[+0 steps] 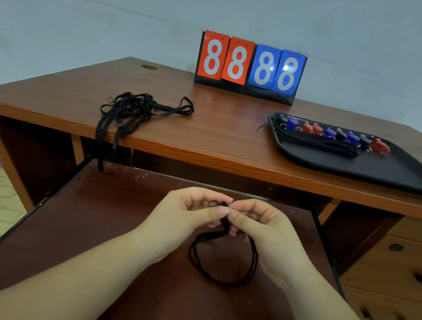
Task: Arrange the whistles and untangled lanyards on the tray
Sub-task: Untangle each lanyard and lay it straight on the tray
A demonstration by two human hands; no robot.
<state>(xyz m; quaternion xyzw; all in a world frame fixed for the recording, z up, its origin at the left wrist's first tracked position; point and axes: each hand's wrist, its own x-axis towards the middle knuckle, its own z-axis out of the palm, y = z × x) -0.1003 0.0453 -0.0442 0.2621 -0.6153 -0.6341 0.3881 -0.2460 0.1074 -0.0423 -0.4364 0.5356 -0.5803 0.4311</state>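
Both hands pinch one lanyard (220, 263) at its top end: left hand (192, 211), right hand (255, 222). Loop hangs free, probably being worked straight. Tangle (130, 111) on table; whistles (334, 133) on tray (380, 171).

A flip scoreboard (250, 67) reading 8888 stands at the back of the wooden desk (222, 123)

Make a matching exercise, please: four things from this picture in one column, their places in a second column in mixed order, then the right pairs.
Things:
1. whistles
2. tangled lanyards
3. scoreboard
4. single lanyard

Places:
A. at the back of the desk, by the wall
B. pinched between both hands, over the pull-out shelf
C. in a row on the black tray
D. on the left of the desk, hanging over its front edge

Pairs: 1-C, 2-D, 3-A, 4-B
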